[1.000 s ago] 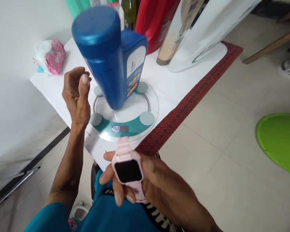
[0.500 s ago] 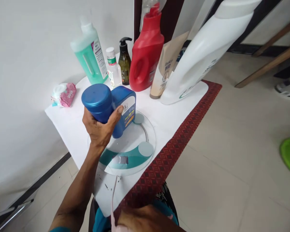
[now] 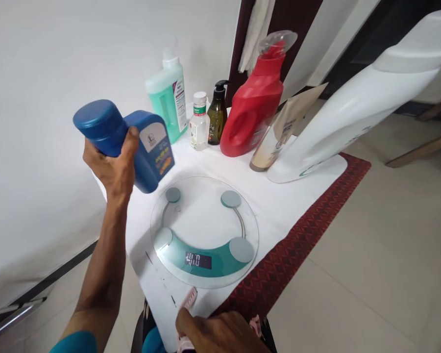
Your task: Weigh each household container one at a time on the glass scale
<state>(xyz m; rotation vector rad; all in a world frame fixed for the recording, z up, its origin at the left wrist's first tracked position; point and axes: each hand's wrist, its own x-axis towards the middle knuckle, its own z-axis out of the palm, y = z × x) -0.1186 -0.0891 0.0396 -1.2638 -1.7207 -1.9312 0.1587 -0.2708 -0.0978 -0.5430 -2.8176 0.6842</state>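
Observation:
My left hand (image 3: 112, 171) is closed round the neck of a blue plastic bottle (image 3: 147, 152) with a wide blue cap. The bottle is tilted and held up over the table's left side, clear of the round glass scale (image 3: 202, 225). Nothing rests on the scale, and its small display (image 3: 198, 260) is lit with digits. At the bottom edge my right hand (image 3: 224, 333) is closed on what looks like a watch with a pink strap (image 3: 189, 297). The hand covers most of it, and one strap end lies near the scale's front rim.
Behind the scale stand a green liquid bottle (image 3: 172, 98), a small clear bottle (image 3: 200, 122), a dark pump bottle (image 3: 217, 115), a red jug (image 3: 252, 108), a beige tube (image 3: 279, 132) and a large white bottle (image 3: 353, 108). A red patterned cloth (image 3: 301, 235) edges the table.
My left hand has lifted the blue bottle off to the left, away from above the scale. The scale now shows fully. My right hand has come further into view with the pink strap.

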